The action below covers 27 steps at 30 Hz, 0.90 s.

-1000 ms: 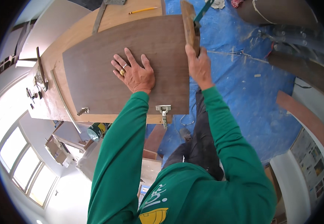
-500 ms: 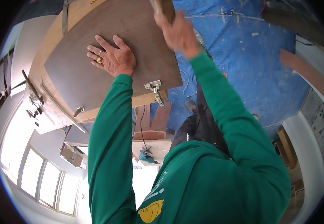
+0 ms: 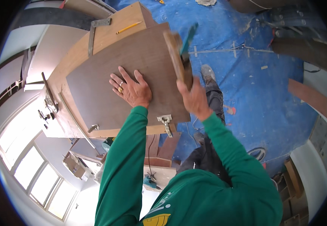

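Right hand [image 3: 196,98] lower along open edge of panel [image 3: 152,71]

Around centre: 1 brown panel [image 3: 99,84], 2 concealed hinges [image 3: 165,119], 2 rings [image 3: 120,89]. 2 hands: left hand [image 3: 135,92] mid-frame, right hand [image 3: 196,98] right of it. 1 wooden hand tool [image 3: 176,60], upper centre. Upper left: 1 try square [image 3: 92,39], 1 pencil [image 3: 129,28]. Right of centre: 2 shoes [image 3: 208,74]. Lower centre: 1 corded power tool [image 3: 150,182].

Brown panel [image 3: 99,88], flat, jutting past right edge of surface [image 3: 109,43], far edge curved, two hinges [image 3: 165,119] at near edge, blurred wood-and-teal tool [image 3: 175,60] at right
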Motion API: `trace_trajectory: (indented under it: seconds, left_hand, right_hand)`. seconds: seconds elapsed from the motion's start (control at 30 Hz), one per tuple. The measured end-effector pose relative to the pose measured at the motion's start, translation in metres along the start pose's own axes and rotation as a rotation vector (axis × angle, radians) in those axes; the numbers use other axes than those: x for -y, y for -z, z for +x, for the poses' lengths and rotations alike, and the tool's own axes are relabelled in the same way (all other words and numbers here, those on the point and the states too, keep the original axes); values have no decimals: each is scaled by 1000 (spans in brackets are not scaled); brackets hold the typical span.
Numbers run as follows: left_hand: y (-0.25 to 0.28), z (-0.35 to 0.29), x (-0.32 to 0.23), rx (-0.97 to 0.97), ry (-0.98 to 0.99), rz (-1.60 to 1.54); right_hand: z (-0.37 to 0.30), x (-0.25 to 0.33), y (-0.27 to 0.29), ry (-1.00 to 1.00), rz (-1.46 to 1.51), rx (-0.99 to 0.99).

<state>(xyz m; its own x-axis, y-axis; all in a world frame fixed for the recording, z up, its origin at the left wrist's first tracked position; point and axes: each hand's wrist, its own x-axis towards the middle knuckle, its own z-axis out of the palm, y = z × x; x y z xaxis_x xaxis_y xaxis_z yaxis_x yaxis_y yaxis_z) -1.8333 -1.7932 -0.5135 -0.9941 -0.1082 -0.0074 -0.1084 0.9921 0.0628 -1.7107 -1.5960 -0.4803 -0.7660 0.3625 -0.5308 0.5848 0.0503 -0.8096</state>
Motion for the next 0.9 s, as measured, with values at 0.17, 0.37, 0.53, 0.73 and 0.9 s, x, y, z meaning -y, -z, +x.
trace_trajectory:
  seconds: [0.17, 0.37, 0.53, 0.73, 0.9]
  left_hand:
    - [5, -6, -12, 29, -15, 9]
    - [-3, 1, -8, 4, -23, -17]
    - [1, 5, -8, 5, -2, -68]
    - [6, 5, -10, -2, -5, -77]
    - [2, 2, -5, -10, -2, -5]
  right_hand:
    - [190, 26, -3, 510, -467, -111]
    - [113, -2, -6, 554, -554, -158]
    - [-142, -87, -9, -139, -1, 24]
    - [-185, -105, -4, -99, -4, 13]
    - [-27, -16, 0, -48, -123, -5]
